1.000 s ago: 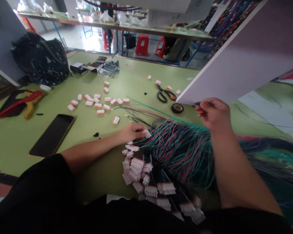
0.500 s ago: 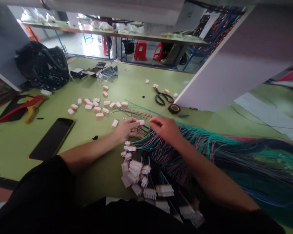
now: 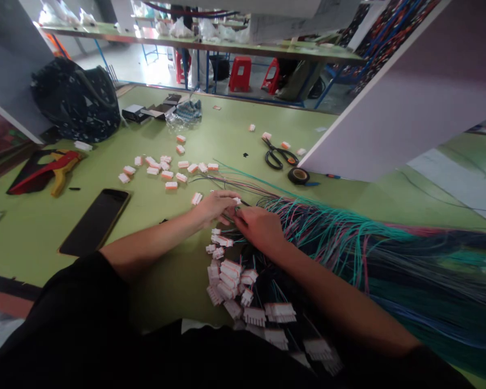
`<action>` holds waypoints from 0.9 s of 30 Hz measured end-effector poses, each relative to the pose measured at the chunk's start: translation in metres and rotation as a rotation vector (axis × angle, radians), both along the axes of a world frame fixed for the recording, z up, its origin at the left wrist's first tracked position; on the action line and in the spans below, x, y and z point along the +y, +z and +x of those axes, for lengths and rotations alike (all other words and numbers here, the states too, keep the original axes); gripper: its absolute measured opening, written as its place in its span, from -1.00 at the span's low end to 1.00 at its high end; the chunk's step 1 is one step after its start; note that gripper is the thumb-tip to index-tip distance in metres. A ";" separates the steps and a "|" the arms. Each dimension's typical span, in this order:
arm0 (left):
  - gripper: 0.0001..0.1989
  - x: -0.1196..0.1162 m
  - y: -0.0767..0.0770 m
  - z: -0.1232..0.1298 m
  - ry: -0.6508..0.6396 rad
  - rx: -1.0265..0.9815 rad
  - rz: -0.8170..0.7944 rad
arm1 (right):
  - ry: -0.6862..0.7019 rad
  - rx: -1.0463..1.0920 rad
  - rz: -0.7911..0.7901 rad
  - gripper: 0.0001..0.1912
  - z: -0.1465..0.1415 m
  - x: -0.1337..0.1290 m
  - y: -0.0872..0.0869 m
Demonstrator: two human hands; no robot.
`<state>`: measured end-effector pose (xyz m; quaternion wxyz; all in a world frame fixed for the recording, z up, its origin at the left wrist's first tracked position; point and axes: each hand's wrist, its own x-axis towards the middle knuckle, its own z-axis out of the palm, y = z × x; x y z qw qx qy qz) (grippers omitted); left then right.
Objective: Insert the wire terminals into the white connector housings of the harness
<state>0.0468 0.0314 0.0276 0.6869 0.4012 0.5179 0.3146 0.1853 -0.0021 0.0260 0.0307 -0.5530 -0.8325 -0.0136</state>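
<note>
Between the fingers of my left hand (image 3: 216, 207) is a small white connector housing (image 3: 237, 201), mostly covered by the fingers. My right hand (image 3: 263, 227) meets it from the right, its thumb and fingertips pinched at the housing; a dark wire (image 3: 245, 203) shows beside them, and what exactly the pinch holds is hidden. Under and to the right of my right hand spreads a large bundle of green, pink and black wires (image 3: 328, 221). White connectors fitted on wire ends (image 3: 230, 275) lie heaped below my hands, close to my body.
Loose white-and-orange connectors (image 3: 167, 175) are scattered left of centre. A phone (image 3: 95, 222), red-and-yellow pliers (image 3: 60, 170), black scissors (image 3: 279, 156) and a tape roll (image 3: 298, 175) lie on the green table. A dark bag (image 3: 76, 100) stands back left; a white panel (image 3: 389, 108) rises at right.
My right hand has moved left and down, from apart to touching my left hand at the connector housing. The camera view has shifted slightly, moving the scene to the right.
</note>
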 end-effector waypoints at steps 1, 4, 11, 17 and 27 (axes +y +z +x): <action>-0.91 0.002 -0.001 -0.001 -0.013 0.004 0.008 | 0.026 0.051 -0.003 -0.71 0.002 0.001 -0.001; -0.94 0.007 -0.004 -0.004 0.016 -0.020 0.013 | 0.089 0.268 -0.053 -0.78 0.011 0.005 -0.005; -0.88 0.007 0.002 -0.006 -0.084 -0.009 0.068 | 0.048 0.753 -0.188 -0.89 0.021 0.008 -0.002; -0.93 -0.003 0.001 -0.006 -0.154 0.068 0.292 | -0.020 0.949 -0.255 -0.88 0.018 0.007 -0.002; -0.83 -0.012 -0.002 -0.009 -0.118 0.406 0.982 | -0.074 0.871 -0.120 -0.80 0.016 0.001 0.002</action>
